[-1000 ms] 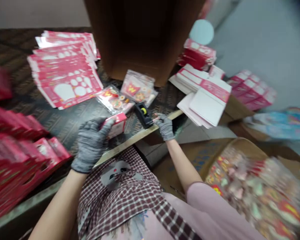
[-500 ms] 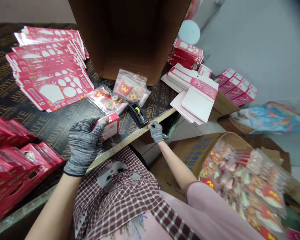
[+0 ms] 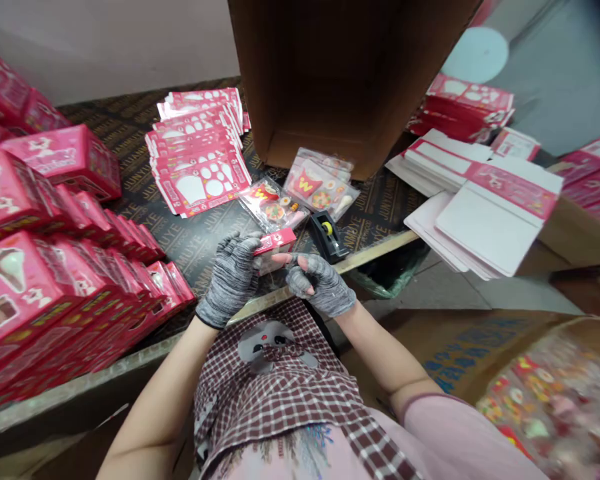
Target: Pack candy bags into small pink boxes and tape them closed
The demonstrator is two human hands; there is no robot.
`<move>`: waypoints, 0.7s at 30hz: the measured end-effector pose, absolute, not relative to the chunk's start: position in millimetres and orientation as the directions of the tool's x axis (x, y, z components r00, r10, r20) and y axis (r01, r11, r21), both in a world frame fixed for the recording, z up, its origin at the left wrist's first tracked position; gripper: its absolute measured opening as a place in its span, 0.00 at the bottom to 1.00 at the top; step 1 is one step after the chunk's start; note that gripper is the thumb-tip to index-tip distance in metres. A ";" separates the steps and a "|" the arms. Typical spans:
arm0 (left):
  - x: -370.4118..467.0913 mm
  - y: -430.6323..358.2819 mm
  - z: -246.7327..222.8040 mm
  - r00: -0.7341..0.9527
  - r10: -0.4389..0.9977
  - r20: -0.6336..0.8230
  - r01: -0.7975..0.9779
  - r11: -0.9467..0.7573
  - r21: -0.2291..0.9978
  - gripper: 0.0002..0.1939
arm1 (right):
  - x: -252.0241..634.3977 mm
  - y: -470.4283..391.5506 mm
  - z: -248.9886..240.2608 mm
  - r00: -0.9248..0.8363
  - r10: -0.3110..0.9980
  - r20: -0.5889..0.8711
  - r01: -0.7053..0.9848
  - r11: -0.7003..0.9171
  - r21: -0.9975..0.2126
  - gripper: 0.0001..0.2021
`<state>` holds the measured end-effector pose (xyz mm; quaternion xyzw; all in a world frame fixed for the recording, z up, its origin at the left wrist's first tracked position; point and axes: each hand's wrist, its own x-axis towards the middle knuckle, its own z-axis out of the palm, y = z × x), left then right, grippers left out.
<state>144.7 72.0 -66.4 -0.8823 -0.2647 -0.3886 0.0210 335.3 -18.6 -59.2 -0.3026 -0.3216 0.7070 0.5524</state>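
Note:
My left hand, in a grey knitted glove with bare fingertips, grips a small pink box at the table's front edge. The box's top and part of its pale side show; the hand covers its left end. My right hand, gloved alike, is at the box's right side. Its index finger points onto the box and its other fingers curl in; anything pinched there is too small to see. Just behind it stands a black tape dispenser with a yellow core. Clear packets of toy food lie beyond the box.
Pink boxes are stacked at the left. Flat printed cards lie fanned behind. An open brown carton stands at the back. Flattened white-and-pink boxes overhang the right edge, above a carton of bagged toys.
My right hand has moved left from the tape dispenser's front end to the pink box. My left hand keeps hold of the box. The view has swung left.

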 end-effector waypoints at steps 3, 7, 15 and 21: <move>143.2 72.4 -63.0 0.563 0.415 0.715 0.427 -0.887 0.178 0.18 | 329.2 -4.5 -62.5 -0.270 0.959 -0.089 -0.623 -0.245 -0.743 0.22; 140.2 72.1 -59.3 0.626 0.401 0.669 0.392 -0.903 0.174 0.20 | 330.4 2.9 -69.3 -0.272 0.954 -0.127 -0.611 -0.273 -0.743 0.19; 158.6 75.6 -63.0 0.464 0.562 0.685 0.494 -0.806 0.326 0.12 | 330.7 11.6 -78.4 -0.024 0.986 -0.166 0.050 -0.164 -0.985 0.28; 153.5 70.2 -58.2 0.470 0.595 0.652 0.460 -0.795 0.395 0.11 | 350.0 -3.1 -131.1 0.398 0.900 0.176 0.417 -0.007 -0.909 0.22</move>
